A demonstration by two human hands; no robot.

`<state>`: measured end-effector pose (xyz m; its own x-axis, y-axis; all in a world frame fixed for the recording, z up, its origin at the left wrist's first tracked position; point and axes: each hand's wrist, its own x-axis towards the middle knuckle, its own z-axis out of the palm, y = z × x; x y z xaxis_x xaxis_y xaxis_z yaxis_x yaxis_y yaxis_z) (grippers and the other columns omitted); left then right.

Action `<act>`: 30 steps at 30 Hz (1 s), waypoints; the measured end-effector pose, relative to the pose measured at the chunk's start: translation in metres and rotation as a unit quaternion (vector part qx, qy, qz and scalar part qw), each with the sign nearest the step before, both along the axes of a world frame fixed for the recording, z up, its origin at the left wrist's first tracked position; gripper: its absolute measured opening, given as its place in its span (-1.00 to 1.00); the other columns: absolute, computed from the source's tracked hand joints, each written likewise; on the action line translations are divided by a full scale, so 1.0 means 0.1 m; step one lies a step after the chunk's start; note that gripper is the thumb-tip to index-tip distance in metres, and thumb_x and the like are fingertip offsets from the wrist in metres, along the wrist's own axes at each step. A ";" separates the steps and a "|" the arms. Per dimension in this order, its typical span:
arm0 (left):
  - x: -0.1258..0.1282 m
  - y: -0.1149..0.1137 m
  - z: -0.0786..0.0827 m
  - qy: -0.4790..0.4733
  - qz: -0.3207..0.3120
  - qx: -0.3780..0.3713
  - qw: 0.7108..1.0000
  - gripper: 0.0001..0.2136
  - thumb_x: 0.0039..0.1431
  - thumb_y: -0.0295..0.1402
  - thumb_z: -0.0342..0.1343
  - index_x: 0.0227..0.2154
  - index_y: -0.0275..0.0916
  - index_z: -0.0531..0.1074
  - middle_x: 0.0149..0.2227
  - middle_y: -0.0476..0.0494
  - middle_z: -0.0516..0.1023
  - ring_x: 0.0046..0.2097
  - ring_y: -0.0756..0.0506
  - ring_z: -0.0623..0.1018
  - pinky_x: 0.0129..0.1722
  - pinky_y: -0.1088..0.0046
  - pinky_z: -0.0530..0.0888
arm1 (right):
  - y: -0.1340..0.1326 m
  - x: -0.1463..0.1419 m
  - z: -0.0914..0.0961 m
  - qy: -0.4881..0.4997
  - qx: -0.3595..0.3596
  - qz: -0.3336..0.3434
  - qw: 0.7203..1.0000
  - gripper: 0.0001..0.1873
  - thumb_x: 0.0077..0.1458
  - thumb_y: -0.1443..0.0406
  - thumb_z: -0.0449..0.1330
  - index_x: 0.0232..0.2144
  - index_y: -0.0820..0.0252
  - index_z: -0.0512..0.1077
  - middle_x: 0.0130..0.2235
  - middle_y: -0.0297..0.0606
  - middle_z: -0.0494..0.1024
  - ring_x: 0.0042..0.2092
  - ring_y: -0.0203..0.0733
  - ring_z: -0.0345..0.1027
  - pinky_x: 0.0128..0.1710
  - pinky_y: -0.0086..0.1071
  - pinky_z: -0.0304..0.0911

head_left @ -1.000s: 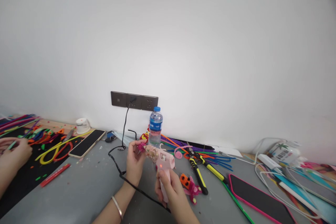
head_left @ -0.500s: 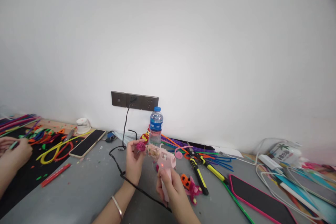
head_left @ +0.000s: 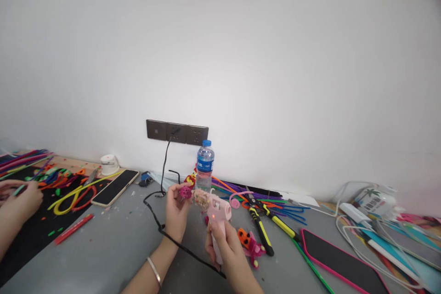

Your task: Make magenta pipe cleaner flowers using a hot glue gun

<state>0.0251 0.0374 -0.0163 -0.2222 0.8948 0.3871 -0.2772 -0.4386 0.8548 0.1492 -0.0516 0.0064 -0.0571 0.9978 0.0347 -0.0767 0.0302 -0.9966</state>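
A pink glue gun (head_left: 222,209) with a lit orange light is gripped in my right hand (head_left: 225,243), its nozzle pointing left. Facing the nozzle, my left hand (head_left: 176,213) pinches a small fuzzy magenta piece (head_left: 185,192) between its fingertips. The gun's tip is close to that piece; I cannot tell whether they touch. From the gun's handle a black cord (head_left: 186,250) loops under my left wrist and up to the wall socket (head_left: 175,132). Behind both hands stands a water bottle (head_left: 206,163) with a blue cap.
Yellow-and-black pliers (head_left: 260,229) lie right of my hands, beside an orange and magenta fuzzy figure (head_left: 253,248). A pink-cased phone (head_left: 341,262) is further right. Pipe cleaners (head_left: 289,209) spread along the wall. Left are another phone (head_left: 116,188), a red marker (head_left: 74,229) and another person's hands (head_left: 22,200).
Almost nothing differs. My hands, the glue gun and the magenta piece hold nearly the same places, with only a very slight shift.
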 end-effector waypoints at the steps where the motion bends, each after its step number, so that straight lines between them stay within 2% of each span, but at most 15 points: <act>1: 0.00 0.00 0.01 -0.004 0.000 -0.003 1.000 -0.73 -0.01 -0.33 0.25 -0.26 -0.21 0.31 -0.14 -0.23 0.53 -0.13 -0.14 0.54 -0.17 0.34 0.48 | 0.00 0.00 0.00 -0.001 0.000 0.002 1.000 -0.45 0.07 -0.18 -0.02 -0.47 0.19 0.21 -0.69 -0.52 0.21 -0.70 -0.46 -0.02 -0.74 -0.57 -0.10; 8: 0.02 0.00 0.02 -0.017 -0.003 -0.014 1.000 -0.69 -0.09 -0.38 0.30 -0.28 -0.21 0.33 -0.17 -0.20 0.55 -0.12 -0.15 0.54 -0.13 0.34 0.47 | 0.00 0.00 -0.05 -0.001 0.010 0.030 0.999 -0.48 0.11 -0.15 -0.02 -0.44 0.20 0.21 -0.69 -0.53 0.21 -0.71 -0.46 -0.05 -0.75 -0.57 -0.11; 17: 0.03 -0.02 0.05 -0.026 -0.023 -0.028 0.999 -0.63 -0.19 -0.39 0.35 -0.30 -0.21 0.33 -0.17 -0.20 0.55 -0.16 -0.16 0.55 -0.22 0.36 0.49 | -0.01 -0.01 -0.05 0.019 -0.002 0.038 0.999 -0.49 0.09 -0.14 0.00 -0.36 0.21 0.23 -0.70 -0.53 0.23 -0.71 -0.45 -0.05 -0.75 -0.57 -0.12; 21: 0.02 -0.01 0.05 -0.024 -0.019 -0.031 0.999 -0.65 -0.17 -0.39 0.34 -0.31 -0.21 0.34 -0.18 -0.19 0.56 -0.16 -0.15 0.55 -0.21 0.36 0.49 | -0.02 -0.01 0.00 0.021 0.006 0.035 0.999 -0.48 0.10 -0.14 0.00 -0.31 0.23 0.24 -0.69 -0.53 0.23 -0.71 -0.44 -0.05 -0.75 -0.57 -0.10; 30: 0.02 0.02 0.02 -0.037 -0.014 -0.032 0.999 -0.67 -0.11 -0.32 0.32 -0.31 -0.22 0.31 -0.19 -0.23 0.57 -0.15 -0.16 0.56 -0.18 0.34 0.48 | -0.03 0.00 0.05 0.034 0.007 -0.008 0.999 -0.51 0.08 -0.13 0.03 -0.36 0.20 0.23 -0.70 -0.53 0.24 -0.70 -0.43 -0.04 -0.75 -0.57 -0.08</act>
